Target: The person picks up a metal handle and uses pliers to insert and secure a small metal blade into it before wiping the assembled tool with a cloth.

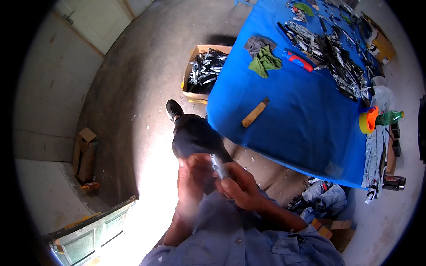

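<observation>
I hold a small, narrow silvery metal piece (217, 165) in front of my body, over my lap. My right hand (241, 187) is closed round its lower end, with the thumb pressed along it and the upper end sticking out. Close beside its upper end, my left hand (191, 177) has its fingers bent in a pinch. Glare and blur wash over those fingertips, so what lies between them does not show. Ahead and to the right, a short tool with a flat tan handle (253, 116) lies on a blue-covered table (293, 128).
Green cloth (266, 62), grey cloth (256, 45) and a red-and-blue-handled tool (300, 62) lie farther along the table. Many metal pieces (339, 62) are heaped beyond. A green bottle (390, 118) stands by orange and yellow rings (368, 120). A cardboard box (195, 95) of similar pieces sits on the floor.
</observation>
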### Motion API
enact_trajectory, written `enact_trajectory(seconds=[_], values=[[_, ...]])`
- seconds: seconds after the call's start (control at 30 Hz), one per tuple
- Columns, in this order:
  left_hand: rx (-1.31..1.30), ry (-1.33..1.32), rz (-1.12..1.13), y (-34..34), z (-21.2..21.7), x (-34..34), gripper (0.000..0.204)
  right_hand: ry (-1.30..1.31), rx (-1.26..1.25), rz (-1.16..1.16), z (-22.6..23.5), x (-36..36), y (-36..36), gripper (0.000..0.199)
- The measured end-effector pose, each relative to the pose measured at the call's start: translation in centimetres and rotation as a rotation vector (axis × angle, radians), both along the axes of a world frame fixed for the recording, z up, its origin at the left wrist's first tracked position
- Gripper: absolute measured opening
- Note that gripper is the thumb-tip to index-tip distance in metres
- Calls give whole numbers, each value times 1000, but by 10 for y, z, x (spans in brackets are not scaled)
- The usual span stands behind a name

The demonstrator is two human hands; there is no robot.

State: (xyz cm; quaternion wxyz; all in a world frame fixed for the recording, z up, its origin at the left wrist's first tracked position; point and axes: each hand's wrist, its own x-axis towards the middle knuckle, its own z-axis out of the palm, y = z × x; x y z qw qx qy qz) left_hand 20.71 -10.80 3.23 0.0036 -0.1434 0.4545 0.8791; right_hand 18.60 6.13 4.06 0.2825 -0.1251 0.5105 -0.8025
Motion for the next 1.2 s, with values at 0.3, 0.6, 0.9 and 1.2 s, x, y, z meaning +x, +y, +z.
enact_trajectory(seconds=[0.3, 0.6, 0.9, 1.2], values=[[-166, 7, -95, 10, 19, -3, 62, -66, 99, 106, 4, -3, 2, 25], [-240, 28, -163, 16, 9, 0, 64, -126, 37, 226, -8, 1, 0, 34], [-98, 52, -170, 17, -20, 0, 69, 503, 305, 15, -24, -6, -13, 32], [-180, 100, -155, 18, -9, -5, 66, 517, 353, 116, -41, -4, -11, 53]])
